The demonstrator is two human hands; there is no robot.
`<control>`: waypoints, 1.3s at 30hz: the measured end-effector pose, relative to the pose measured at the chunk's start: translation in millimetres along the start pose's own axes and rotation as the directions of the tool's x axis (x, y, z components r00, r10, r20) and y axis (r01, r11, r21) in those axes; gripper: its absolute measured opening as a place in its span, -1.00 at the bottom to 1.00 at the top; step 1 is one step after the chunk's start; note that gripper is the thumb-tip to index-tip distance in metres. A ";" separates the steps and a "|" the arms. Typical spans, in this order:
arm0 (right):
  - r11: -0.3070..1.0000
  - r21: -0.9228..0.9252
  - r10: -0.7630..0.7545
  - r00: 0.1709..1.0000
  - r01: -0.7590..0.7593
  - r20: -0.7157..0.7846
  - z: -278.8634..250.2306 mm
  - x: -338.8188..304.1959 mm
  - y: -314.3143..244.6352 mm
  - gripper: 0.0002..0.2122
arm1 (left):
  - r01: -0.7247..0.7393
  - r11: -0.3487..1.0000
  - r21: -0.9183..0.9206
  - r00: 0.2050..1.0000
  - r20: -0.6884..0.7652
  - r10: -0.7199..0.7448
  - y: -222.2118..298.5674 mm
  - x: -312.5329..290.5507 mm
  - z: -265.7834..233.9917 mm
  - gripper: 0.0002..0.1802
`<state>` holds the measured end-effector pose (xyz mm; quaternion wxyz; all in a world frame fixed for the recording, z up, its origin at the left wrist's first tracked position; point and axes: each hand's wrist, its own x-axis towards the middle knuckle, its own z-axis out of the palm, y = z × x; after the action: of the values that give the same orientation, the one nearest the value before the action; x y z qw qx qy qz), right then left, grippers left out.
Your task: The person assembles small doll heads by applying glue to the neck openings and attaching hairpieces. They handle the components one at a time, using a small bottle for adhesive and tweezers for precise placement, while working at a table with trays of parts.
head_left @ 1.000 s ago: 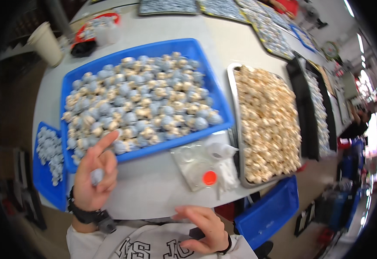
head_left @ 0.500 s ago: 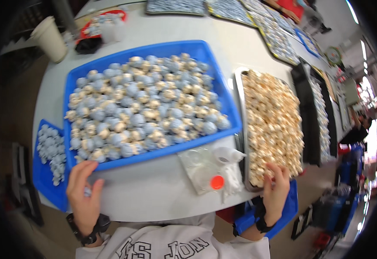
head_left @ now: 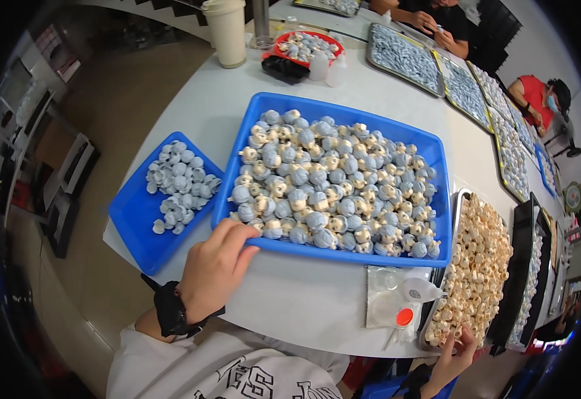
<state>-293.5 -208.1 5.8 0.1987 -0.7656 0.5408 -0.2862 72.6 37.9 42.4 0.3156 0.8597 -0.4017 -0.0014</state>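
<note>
Table's (head_left: 277, 319) left edge: one blue plastic tray (head_left: 134, 216), smooth cupped shells (head_left: 181, 176). Next, one larger tray (head_left: 334, 257), knobbly blue-cream balls (head_left: 330, 176); left hand (head_left: 216, 271) bent at near-left corner, grip unclear. Right: one metal tray (head_left: 456, 218), long axis away, lumpy cream pieces (head_left: 473, 266) facing all ways; right hand (head_left: 451, 364), fingertips around one, near end, pinch unclear.

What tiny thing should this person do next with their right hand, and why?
Perhaps the right hand should lift one cream piece clear: its thumb and fingers are bent in at the near end of the heaped cream pieces, while the left hand is over at the near rim of the large blue tray.
</note>
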 end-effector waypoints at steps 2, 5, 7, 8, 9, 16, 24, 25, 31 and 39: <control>1.000 0.022 0.007 1.000 -0.008 0.004 -5.5 -4.6 2.4 -0.78 | 0.005 1.000 -0.007 1.000 0.016 -0.005 1.5 1.0 -0.4 -0.77; 0.986 0.076 -0.140 0.986 0.146 -0.086 -6.8 -17.8 -5.5 -0.68 | 0.065 0.998 -0.009 0.997 0.046 -0.064 5.4 1.0 -2.3 -0.75; 0.962 0.209 -0.137 0.973 0.175 -0.185 -1.9 -22.9 -7.4 -0.77 | 0.068 0.998 -0.007 0.997 0.046 -0.068 5.2 -1.5 -2.1 -0.75; 0.957 0.249 -0.102 0.977 0.147 -0.188 -0.6 -26.8 -12.3 -0.77 | 0.069 0.998 -0.009 0.997 0.041 -0.068 4.9 -2.5 -2.5 -0.74; 0.950 0.287 -0.066 0.980 0.120 -0.189 0.7 -32.0 -18.7 -0.77 | 0.068 0.998 -0.012 0.997 0.037 -0.068 4.2 -4.0 -2.8 -0.74; 0.907 0.422 0.104 0.975 -0.012 -0.195 -1.3 -62.1 -65.5 -0.72 | 0.017 0.999 -0.031 0.999 -0.035 -0.018 -3.5 -17.8 -6.1 -0.72; 0.465 0.872 -0.306 0.895 -0.157 0.324 18.6 -104.3 -146.5 -0.73 | -0.027 0.999 -0.019 0.998 -0.056 0.026 -7.0 -2.0 3.6 -0.79; 0.479 0.877 -0.592 0.745 0.020 0.307 44.2 -98.1 -142.8 -0.82 | 0.003 1.000 0.013 0.998 -0.058 -0.002 -10.4 -9.8 -5.0 -0.80; 0.489 0.860 -0.462 0.793 -0.146 0.397 121.1 -74.9 -180.5 -0.81 | 0.013 1.000 0.020 1.000 0.014 -0.013 -4.9 -5.3 -2.1 -0.81; 0.408 0.876 -0.410 0.807 -0.255 0.426 133.6 -63.8 -183.7 -0.82 | 0.085 0.996 -0.014 0.996 0.001 -0.085 2.3 -11.6 -4.0 -0.79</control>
<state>-91.1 -86.9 3.1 0.7216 -0.6050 0.1685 -0.2914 64.2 46.9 43.9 0.3213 0.8737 -0.3648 -0.0176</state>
